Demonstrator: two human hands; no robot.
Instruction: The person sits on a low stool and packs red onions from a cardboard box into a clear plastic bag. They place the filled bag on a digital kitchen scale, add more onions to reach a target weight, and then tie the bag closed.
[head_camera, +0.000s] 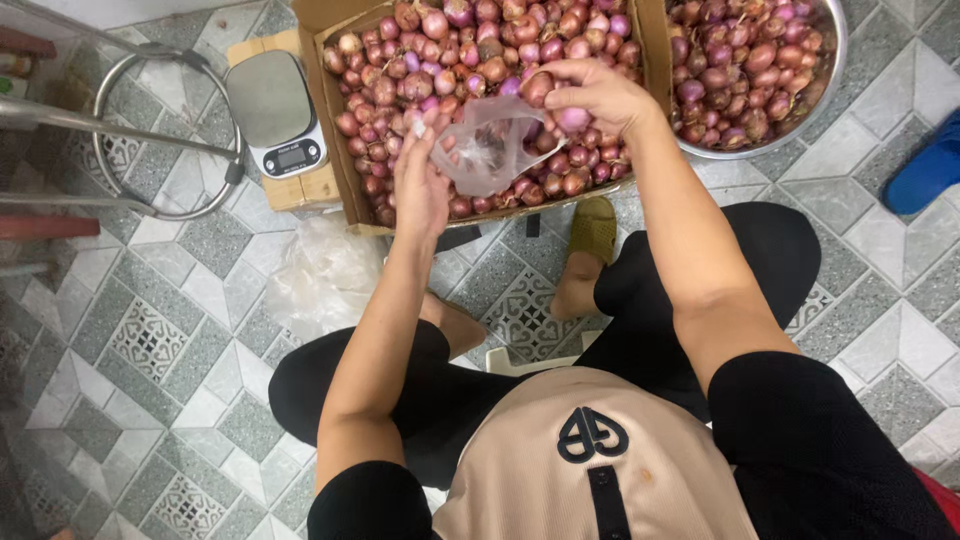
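Observation:
My left hand (420, 180) holds open the rim of a small clear plastic bag (485, 145) above a cardboard box (335, 120) heaped with red shallots (450, 50). A few shallots lie inside the bag. My right hand (590, 95) grips a couple of shallots at the bag's mouth, right over the heap.
A metal bowl (835, 70) full of shallots stands at the upper right. A digital kitchen scale (278, 112) sits on a wooden block left of the box. A pile of clear bags (320, 270) lies on the patterned tile floor. A metal stool frame (150, 130) is at left, a blue shoe (925, 170) at right.

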